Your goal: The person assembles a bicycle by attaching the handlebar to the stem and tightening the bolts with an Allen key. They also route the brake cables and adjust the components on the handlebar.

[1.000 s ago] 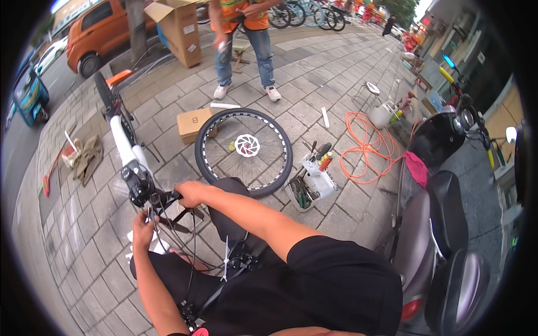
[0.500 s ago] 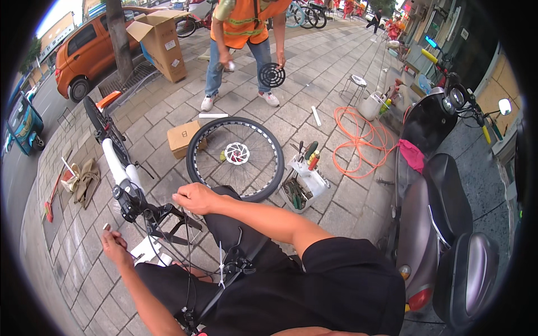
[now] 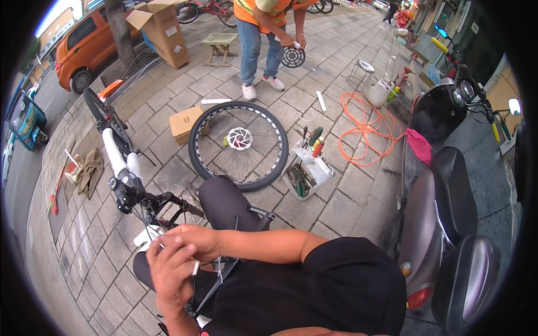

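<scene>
My left hand (image 3: 171, 271) is raised in front of my lap, a short white stick that looks like a cigarette (image 3: 195, 268) sticking out from between its fingers. Close against it is my right hand (image 3: 199, 241), fingers curled; a thin pale piece shows by the fingertips, too small to name. Just beyond the hands stands a bicycle frame (image 3: 116, 154), white with a black fork (image 3: 179, 203). A handlebar with brake levers (image 3: 260, 213) and cables lies across my lap, partly hidden by my arms. A white zip tie (image 3: 219, 274) hangs on it.
Ahead lies a bicycle wheel (image 3: 240, 186) with a brake disc (image 3: 240, 139), beside a cardboard box (image 3: 184, 123). A tool bin (image 3: 322, 176) and orange hose (image 3: 364, 129) are to the right, then a scooter (image 3: 423, 224). A person in an orange vest holds a black slotted disc (image 3: 293, 57).
My left hand has come up and right, my right hand down and left, so they now meet. The person ahead has moved right, both hands now at the disc.
</scene>
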Demonstrator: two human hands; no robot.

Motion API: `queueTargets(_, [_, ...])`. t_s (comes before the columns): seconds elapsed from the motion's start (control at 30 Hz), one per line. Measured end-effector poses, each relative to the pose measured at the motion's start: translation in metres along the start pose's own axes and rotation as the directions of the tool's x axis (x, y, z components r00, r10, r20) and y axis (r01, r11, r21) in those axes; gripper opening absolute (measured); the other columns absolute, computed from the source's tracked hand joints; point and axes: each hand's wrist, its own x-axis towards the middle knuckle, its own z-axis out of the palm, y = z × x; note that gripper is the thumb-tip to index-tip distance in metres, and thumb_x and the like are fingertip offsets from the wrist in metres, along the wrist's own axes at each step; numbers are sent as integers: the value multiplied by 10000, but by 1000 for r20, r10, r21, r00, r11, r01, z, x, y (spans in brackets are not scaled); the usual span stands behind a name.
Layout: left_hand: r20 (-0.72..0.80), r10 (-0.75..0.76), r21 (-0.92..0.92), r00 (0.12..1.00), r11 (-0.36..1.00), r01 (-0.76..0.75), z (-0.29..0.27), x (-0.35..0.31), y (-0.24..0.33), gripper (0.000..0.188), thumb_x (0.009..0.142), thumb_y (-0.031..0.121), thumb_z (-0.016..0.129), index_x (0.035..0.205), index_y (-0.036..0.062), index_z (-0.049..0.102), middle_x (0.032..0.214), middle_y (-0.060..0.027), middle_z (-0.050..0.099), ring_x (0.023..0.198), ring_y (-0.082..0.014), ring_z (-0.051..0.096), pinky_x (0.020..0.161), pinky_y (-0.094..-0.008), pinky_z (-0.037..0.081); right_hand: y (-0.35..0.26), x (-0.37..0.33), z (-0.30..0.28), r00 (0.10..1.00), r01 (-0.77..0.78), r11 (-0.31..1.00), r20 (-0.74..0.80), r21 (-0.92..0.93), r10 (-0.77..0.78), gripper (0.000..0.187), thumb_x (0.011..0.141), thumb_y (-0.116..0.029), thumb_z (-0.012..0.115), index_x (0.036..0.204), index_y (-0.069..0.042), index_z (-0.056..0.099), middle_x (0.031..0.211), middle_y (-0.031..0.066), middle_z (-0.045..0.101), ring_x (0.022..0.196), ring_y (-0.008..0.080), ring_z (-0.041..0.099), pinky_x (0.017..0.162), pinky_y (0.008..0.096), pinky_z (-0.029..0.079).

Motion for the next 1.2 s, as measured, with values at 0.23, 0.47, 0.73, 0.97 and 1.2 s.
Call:
queueTargets(0.23, [-87, -120, -92, 989, 989, 112, 50, -25, 10, 300, 826, 33, 729, 1112, 104, 677, 1327, -150, 682, 1339, -445, 567, 1173, -629, 308, -25, -39, -27, 961, 226, 973, -149, -55, -232, 181, 1037, -227, 656, 1034, -47, 676, 823, 32, 665, 566, 84, 544, 501, 234, 439])
queueTargets(0.47, [-75, -258, -357, 963, 909, 216, 70, -45, 2, 272, 933, -15, 704, 1193, -26, 625, 1158, -234, 720, 1137, -366, 683, 1068, -519, 474, -91, -160, -62, 537, 441, 651, -400, -618, -743, 271, 1079, -282, 562, 1007, -39, 658, 809, 61, 685, 551, 74, 560, 468, 215, 446])
queueTargets(0.73, [20, -262, -360, 965, 899, 251, 96, -23, 1, 256, 814, -81, 704, 1060, -17, 681, 1017, -175, 763, 916, -338, 739, 922, -472, 567, 23, -270, -341, 101, -765, 479, -816, -429, -570, 285, 919, -291, 687, 946, -11, 737, 898, 215, 738, 874, 330, 730, 818, 446, 552])
queueTargets(0.97, [107, -233, -348, 967, 902, 256, 96, -16, -4, 214, 903, -26, 704, 1113, -35, 658, 992, -194, 761, 927, -330, 736, 950, -479, 552, 117, -269, -412, 68, -845, 429, -860, -319, -507, 333, 889, -270, 719, 1094, -9, 745, 931, 232, 745, 858, 351, 740, 798, 441, 568])
queueTargets(1.2, [110, -248, -349, 963, 897, 271, 100, -16, -11, 230, 901, -22, 708, 1124, -35, 652, 1002, -193, 760, 923, -327, 734, 937, -473, 555, -12, -260, -353, -49, -746, 442, -620, -499, -783, 431, 933, -347, 670, 1194, -4, 657, 1084, 276, 723, 1048, 447, 691, 935, 508, 534])
